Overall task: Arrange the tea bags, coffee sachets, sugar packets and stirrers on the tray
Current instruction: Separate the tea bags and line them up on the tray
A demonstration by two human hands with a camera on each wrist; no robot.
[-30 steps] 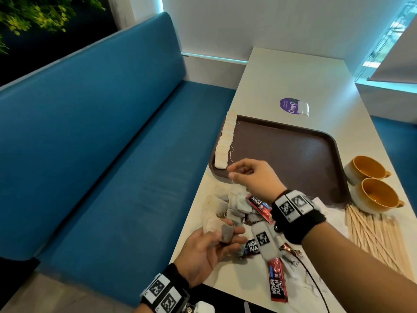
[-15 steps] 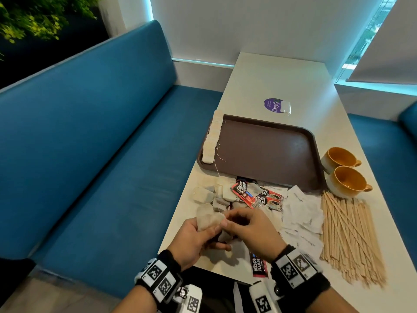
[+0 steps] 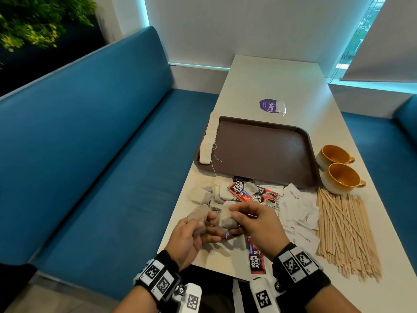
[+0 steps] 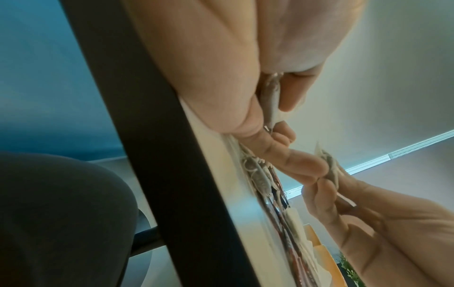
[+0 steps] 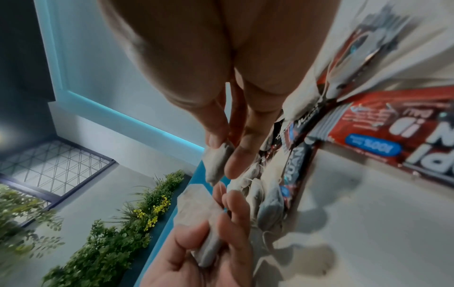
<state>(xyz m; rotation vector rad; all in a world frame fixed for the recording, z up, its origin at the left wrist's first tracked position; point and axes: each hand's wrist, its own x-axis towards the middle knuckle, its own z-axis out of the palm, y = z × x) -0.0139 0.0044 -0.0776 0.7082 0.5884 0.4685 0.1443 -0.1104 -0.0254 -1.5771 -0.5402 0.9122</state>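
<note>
A brown tray (image 3: 264, 152) lies on the white table, with a row of tea bags (image 3: 208, 141) along its left rim. Near the table's front edge my left hand (image 3: 194, 231) holds a tea bag (image 3: 198, 219) in its curled fingers. My right hand (image 3: 252, 222) pinches another tea bag (image 3: 226, 216) (image 5: 217, 161) between thumb and fingers, just right of the left hand. Loose tea bags (image 3: 203, 195), red coffee sachets (image 3: 248, 193), white sugar packets (image 3: 300, 208) and wooden stirrers (image 3: 345, 231) lie in front of the tray.
Two orange cups (image 3: 338, 170) stand right of the tray. A purple sticker (image 3: 269, 106) lies behind it. One coffee sachet (image 3: 256, 256) lies near the front edge under my right wrist. A blue bench (image 3: 90, 168) runs along the table's left side.
My right hand came back from the tray's near left corner to the left hand and now pinches a tea bag there. The head view has swung right.
</note>
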